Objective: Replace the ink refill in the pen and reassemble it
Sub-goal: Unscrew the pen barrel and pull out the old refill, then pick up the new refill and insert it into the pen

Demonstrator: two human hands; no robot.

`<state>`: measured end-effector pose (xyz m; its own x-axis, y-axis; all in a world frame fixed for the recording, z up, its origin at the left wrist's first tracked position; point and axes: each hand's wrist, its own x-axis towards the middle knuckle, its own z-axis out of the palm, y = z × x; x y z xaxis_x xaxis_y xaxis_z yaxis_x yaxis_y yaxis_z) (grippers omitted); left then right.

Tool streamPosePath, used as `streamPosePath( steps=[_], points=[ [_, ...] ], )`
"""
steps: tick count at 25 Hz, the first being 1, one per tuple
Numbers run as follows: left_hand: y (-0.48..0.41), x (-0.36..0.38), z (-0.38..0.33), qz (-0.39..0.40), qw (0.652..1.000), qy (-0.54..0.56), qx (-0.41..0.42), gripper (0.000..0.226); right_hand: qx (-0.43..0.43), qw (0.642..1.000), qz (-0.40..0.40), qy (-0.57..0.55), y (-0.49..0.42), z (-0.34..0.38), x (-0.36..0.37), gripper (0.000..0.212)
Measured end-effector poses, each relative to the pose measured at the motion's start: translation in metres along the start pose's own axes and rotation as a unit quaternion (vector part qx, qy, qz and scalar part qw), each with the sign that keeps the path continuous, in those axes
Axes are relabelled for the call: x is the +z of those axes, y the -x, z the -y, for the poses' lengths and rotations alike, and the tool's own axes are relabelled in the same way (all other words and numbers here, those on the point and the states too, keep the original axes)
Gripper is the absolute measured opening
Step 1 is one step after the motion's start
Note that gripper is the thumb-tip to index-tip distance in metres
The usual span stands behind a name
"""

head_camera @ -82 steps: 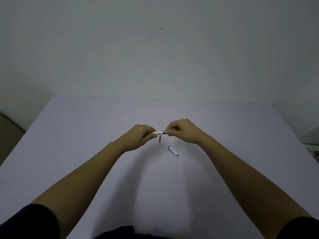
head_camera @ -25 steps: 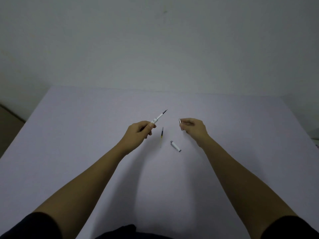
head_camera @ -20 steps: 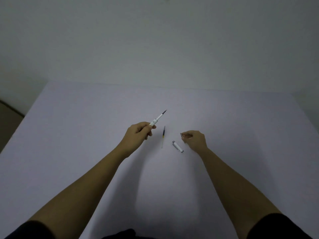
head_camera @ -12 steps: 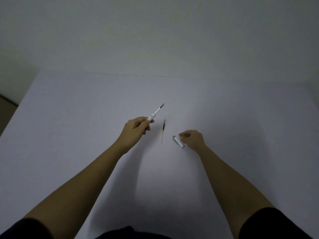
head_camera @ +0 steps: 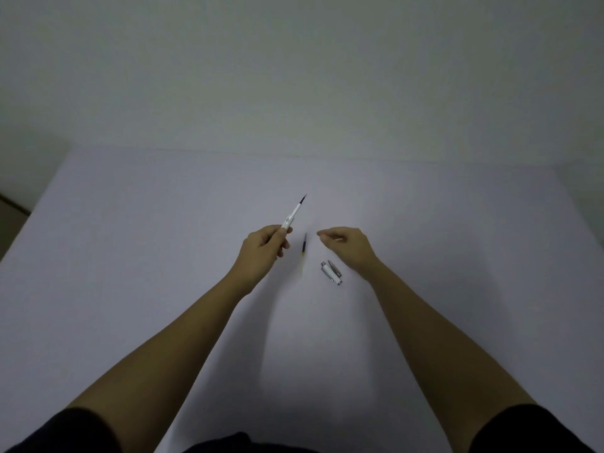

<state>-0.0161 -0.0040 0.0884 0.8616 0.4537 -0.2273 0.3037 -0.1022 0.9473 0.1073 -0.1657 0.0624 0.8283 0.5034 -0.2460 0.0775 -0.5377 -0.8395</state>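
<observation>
My left hand (head_camera: 264,248) grips the lower end of a white pen barrel (head_camera: 293,214). The barrel points up and to the right, and a dark refill tip sticks out of its top. A loose refill (head_camera: 304,245), dark with a yellow band and a clear tail, lies on the table just right of that hand. A short white pen piece (head_camera: 330,273) lies further right, with a grey metal part along it. My right hand (head_camera: 347,246) hovers above that piece with thumb and fingers pinched. I see nothing between them.
Everything lies on a pale lilac table (head_camera: 130,263) that runs back to a plain wall (head_camera: 294,76). The table's left corner drops off to a darker floor (head_camera: 13,210). Both forearms stretch in from the near edge.
My right hand dipped down beside the white pen piece, then lifted away up and left; the small metal tip it pinched no longer shows. My left hand kept holding the barrel raised.
</observation>
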Motion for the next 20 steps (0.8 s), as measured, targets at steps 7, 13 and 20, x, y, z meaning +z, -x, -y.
streamPosePath(
  steps=[7,13,20],
  points=[
    [0.012,0.015,0.003,0.005,0.998,-0.049,0.039,0.025,-0.039,0.988,0.046,-0.140,-0.004,0.054,0.003,0.023],
    [0.022,-0.004,0.031,0.024,0.991,-0.133,0.024,0.027,0.005,0.968,-0.035,-0.249,-0.021,0.064,0.000,0.020],
    [-0.004,-0.025,0.030,-0.084,0.984,-0.158,0.009,0.046,0.063,0.993,-0.072,-0.062,-0.028,0.016,0.034,0.018]
  ],
)
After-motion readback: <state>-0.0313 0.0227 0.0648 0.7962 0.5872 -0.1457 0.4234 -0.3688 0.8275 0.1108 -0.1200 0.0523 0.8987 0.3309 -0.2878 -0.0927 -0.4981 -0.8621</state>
